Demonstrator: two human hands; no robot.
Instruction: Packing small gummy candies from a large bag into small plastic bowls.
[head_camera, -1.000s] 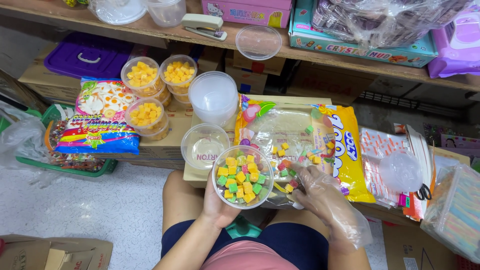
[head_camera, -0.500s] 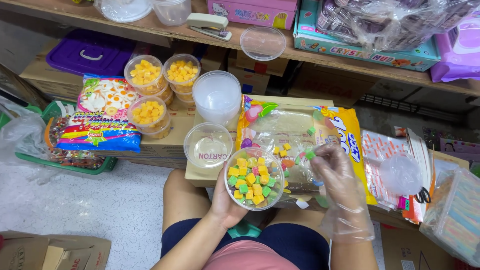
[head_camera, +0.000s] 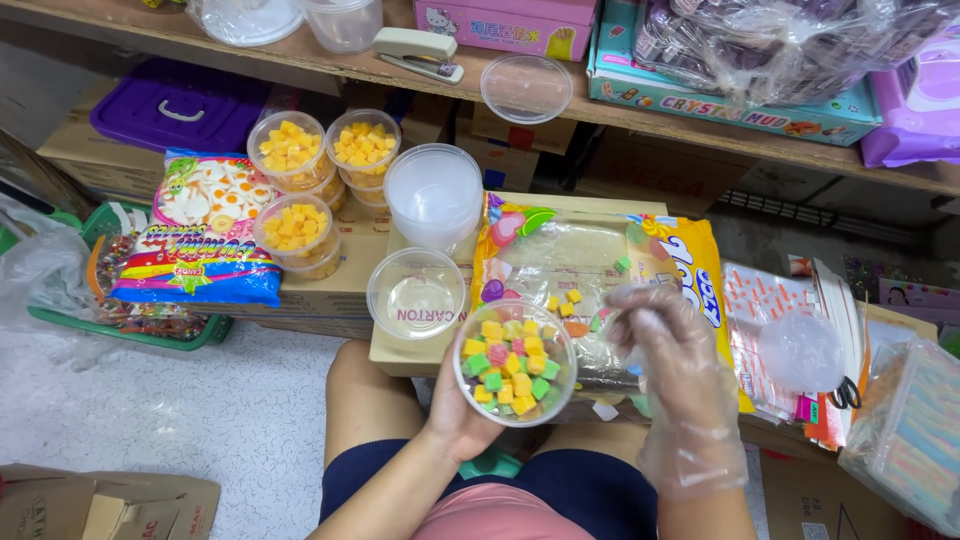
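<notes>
Cupping a clear cup (head_camera: 514, 362) of mixed cubes from below, the left hand (head_camera: 462, 400) has its fingers wrapped round the underside — a firm hold, above the lap. The right hand (head_camera: 668, 352), in a loose plastic glove, hovers just right of that hold with fingers bunched over the open candy bag (head_camera: 600, 270); whether it pinches a cube cannot be told. Just up-left of the held cup sits an empty cup (head_camera: 415, 293) on a carton (head_camera: 400, 350) — beyond it, a cup stack (head_camera: 434, 196).
</notes>
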